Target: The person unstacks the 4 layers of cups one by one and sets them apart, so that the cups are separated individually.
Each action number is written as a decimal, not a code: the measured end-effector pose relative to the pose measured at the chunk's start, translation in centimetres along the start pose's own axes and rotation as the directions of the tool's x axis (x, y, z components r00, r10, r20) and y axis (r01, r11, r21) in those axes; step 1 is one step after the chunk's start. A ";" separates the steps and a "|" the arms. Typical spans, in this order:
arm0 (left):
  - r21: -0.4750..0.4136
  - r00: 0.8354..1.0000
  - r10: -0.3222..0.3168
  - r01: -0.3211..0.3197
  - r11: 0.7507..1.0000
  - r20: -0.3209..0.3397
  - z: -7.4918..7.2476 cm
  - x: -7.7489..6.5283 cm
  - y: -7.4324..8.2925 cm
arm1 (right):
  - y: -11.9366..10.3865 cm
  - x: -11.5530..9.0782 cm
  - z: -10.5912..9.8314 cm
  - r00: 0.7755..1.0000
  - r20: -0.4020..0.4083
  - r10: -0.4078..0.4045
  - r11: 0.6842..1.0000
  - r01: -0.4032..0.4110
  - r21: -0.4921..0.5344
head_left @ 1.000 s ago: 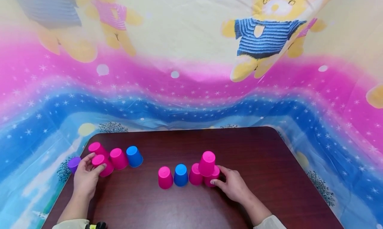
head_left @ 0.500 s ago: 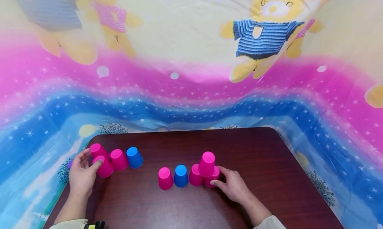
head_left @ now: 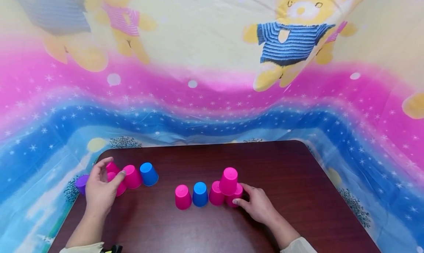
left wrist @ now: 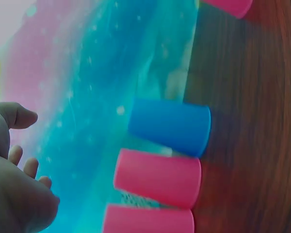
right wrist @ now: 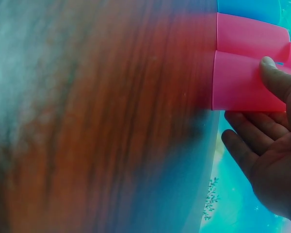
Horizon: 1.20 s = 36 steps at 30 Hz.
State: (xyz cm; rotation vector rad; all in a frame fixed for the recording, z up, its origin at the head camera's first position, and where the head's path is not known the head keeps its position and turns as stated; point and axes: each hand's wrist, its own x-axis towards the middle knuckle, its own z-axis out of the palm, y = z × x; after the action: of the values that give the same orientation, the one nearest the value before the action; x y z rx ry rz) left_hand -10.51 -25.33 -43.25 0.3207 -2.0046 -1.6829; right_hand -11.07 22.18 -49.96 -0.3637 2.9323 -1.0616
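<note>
My left hand (head_left: 101,189) is over the cluster of upside-down cups at the table's left, thumb and fingers spread with nothing between them. It partly hides a front pink cup (head_left: 122,188) and a back pink cup (head_left: 112,167). Another pink cup (head_left: 133,178) and a blue cup (head_left: 149,174) stand to its right; a purple cup (head_left: 81,183) shows beyond the wrist. My right hand (head_left: 260,206) holds the lower right pink cup (right wrist: 237,80) between thumb and fingers. Beside that stands a pink cup (head_left: 216,194), and a third pink cup (head_left: 229,180) rests on both.
Left of the small stack, a pink cup (head_left: 183,198) and a blue cup (head_left: 200,195) stand in a row on the dark wood table (head_left: 185,231). A printed cloth (head_left: 198,124) with bears hangs behind and along both sides.
The left hand shifts left, then back right and upward, its thumb moving off the front pink cup. The purple cup, mostly covered half a second ago, shows again. The right hand stays put.
</note>
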 end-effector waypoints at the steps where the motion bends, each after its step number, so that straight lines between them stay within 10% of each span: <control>1: 0.006 1.000 0.010 -0.011 1.000 0.016 0.3 -0.3 0.4 | 0.0 0.0 0.0 1.000 0.001 0.002 1.000 -0.002 0.000; 19: -0.176 0.950 0.182 -0.140 0.974 0.253 6.3 -3.1 3.1 | 0.1 -0.1 0.1 0.999 -0.018 -0.034 0.999 0.033 -0.004; 36: -0.196 0.821 0.210 -0.122 0.973 0.530 13.4 -6.5 3.5 | 0.3 -0.1 0.0 1.000 -0.002 -0.025 0.999 0.025 0.021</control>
State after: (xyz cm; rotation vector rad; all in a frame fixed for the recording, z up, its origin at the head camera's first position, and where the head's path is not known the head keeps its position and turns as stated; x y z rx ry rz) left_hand -11.40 -10.05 -42.77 -0.4409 -2.1832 -1.9511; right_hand -11.03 22.41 -50.12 -0.4010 2.9232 -1.0962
